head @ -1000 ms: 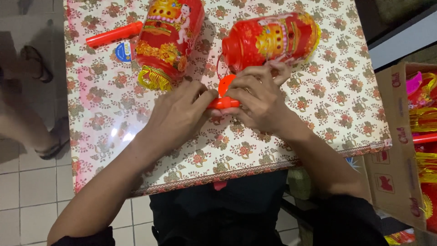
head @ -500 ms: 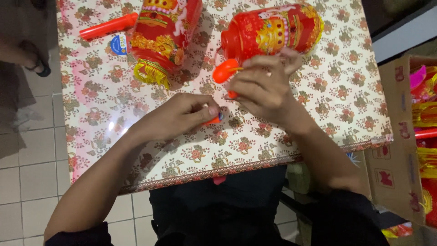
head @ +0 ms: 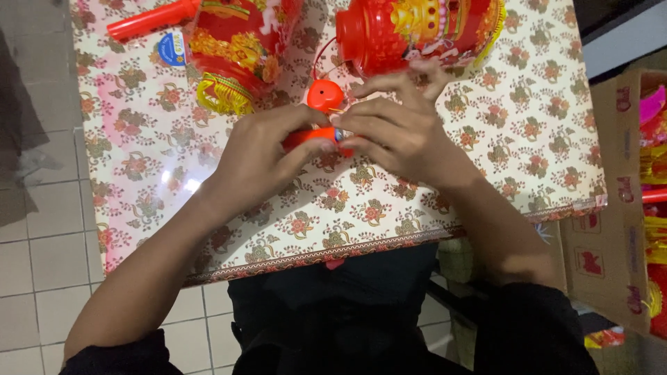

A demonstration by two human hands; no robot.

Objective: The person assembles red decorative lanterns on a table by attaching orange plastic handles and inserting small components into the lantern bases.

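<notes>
A floral cloth covers the counter (head: pixel 486 167), with grey floor tiles (head: pixel 42 257) to its left and an open cardboard box (head: pixel 618 229) of bright goods at its right edge. Two red lanterns lie at the far side: the left lantern (head: pixel 236 42) with a yellow tassel, the right lantern (head: pixel 417 28) just past the hands. A red stick (head: pixel 149 19) lies far left. At the middle, the left hand (head: pixel 260 149) and right hand (head: pixel 396 132) meet, each grip closed on a small orange handle (head: pixel 321 118), which the fingers largely hide.
</notes>
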